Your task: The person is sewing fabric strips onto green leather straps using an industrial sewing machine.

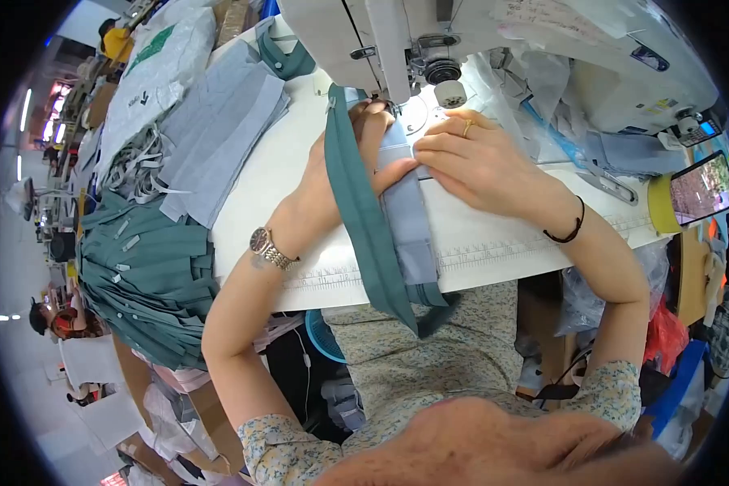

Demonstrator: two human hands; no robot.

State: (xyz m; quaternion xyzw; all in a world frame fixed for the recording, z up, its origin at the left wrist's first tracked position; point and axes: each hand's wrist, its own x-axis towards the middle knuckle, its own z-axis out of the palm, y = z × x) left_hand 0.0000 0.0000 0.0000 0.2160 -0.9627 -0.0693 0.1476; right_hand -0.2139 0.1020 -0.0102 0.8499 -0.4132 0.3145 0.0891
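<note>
A light blue fabric strip (pixel 407 206) runs from under the sewing machine needle (pixel 396 109) toward me and off the table's front edge. My left hand (pixel 373 139) grips this strip close to the needle, its thumb stretched across the cloth and its fingertips partly hidden. A long dark green strip (pixel 363 219) hangs over that hand and down past the table edge, meeting the blue piece at the bottom. On the strip's right side, my right hand (pixel 478 162) pinches the blue cloth's edge with bent fingers.
The white machine head (pixel 575 32) stands over the worktable (pixel 251 211). Green pieces (pixel 146 275) and light blue pieces (pixel 227 121) are piled at left. Thread snips (pixel 611 185) and a propped phone (pixel 703 190) sit at right. A person (pixel 69 318) appears far left.
</note>
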